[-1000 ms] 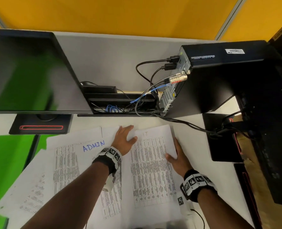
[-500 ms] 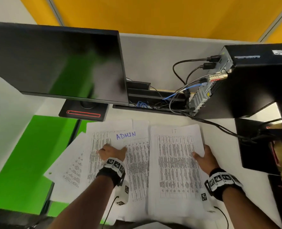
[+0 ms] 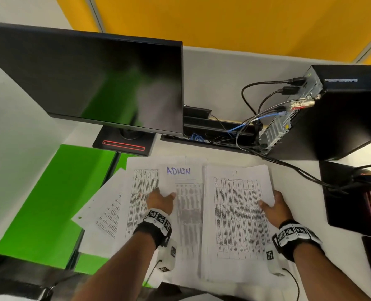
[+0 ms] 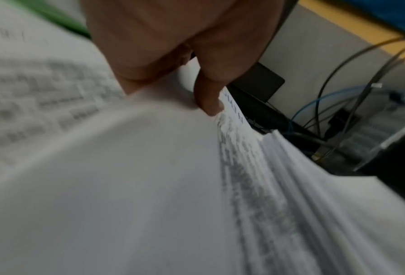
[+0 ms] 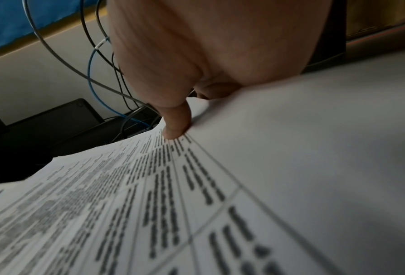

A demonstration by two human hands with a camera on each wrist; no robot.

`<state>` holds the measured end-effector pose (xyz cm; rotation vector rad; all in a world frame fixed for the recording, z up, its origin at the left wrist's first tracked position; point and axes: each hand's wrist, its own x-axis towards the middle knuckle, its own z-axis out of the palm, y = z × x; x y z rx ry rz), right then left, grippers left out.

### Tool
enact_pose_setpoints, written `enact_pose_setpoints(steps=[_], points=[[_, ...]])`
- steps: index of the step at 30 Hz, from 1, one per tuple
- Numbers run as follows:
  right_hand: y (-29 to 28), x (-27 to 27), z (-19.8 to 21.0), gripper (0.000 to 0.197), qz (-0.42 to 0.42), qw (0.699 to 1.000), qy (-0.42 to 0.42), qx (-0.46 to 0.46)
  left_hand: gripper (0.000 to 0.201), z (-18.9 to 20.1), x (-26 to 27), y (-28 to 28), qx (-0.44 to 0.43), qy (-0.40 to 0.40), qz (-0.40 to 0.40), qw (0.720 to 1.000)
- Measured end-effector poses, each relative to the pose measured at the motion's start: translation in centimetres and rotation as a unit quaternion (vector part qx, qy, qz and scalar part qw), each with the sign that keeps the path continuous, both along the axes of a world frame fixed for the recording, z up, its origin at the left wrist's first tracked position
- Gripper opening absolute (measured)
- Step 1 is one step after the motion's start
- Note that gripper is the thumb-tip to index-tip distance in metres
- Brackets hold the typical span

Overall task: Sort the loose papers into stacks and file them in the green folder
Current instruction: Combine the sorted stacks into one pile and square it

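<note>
While the bright green folder (image 3: 49,198) lies at the worktop's left under fanned loose white sheets (image 3: 112,205), the left hand (image 3: 160,200) pinches the sheet marked ADMIN (image 3: 180,172); the right hand (image 3: 274,205) grips the thick IT-marked stack (image 3: 236,213). Only the wrist views show both thumbs (image 4: 210,100) pressing on top.

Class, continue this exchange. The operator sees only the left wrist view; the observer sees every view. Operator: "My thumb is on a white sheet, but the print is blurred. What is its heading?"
Observer: The left hand pinches the white printed sheet headed ADMIN in blue ink.
Operator: What is my other hand doing?
Observer: The right hand grips the right edge of the thick white paper stack headed IT, thumb on top.
Operator: Where does the folder lie?
Observer: The flat bright green folder lies at the left, partly under the loose fanned white sheets.
</note>
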<state>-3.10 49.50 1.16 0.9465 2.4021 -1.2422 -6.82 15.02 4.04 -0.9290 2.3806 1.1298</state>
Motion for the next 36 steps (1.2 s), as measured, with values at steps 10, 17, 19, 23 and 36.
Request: enact_pose_setpoints(steps=[10, 17, 19, 23, 36], points=[[-0.6, -0.2, 0.3, 0.058, 0.005, 1.0, -0.014, 0.022, 0.083, -0.1, -2.8, -9.9, -0.197, -0.053, 0.032, 0.978], [-0.8, -0.3, 0.7, 0.056, 0.013, 0.999, -0.026, 0.029, 0.107, -1.0, -2.6, -7.5, -0.216, -0.101, -0.009, 0.971], [-0.8, -0.4, 0.7, 0.056, 0.014, 0.999, -0.03, 0.029, 0.112, -0.8, -3.3, -7.9, -0.202, -0.126, -0.012, 0.971], [-0.9, -0.5, 0.8, 0.056, 0.016, 0.999, -0.037, 0.032, 0.11, -0.5, -3.9, -8.4, -0.183, -0.155, -0.022, 0.971], [-1.0, -0.5, 1.1, 0.056, 0.015, 0.999, -0.041, 0.017, 0.063, -0.5, -3.7, -5.7, 0.021, -0.032, -0.04, 0.998]])
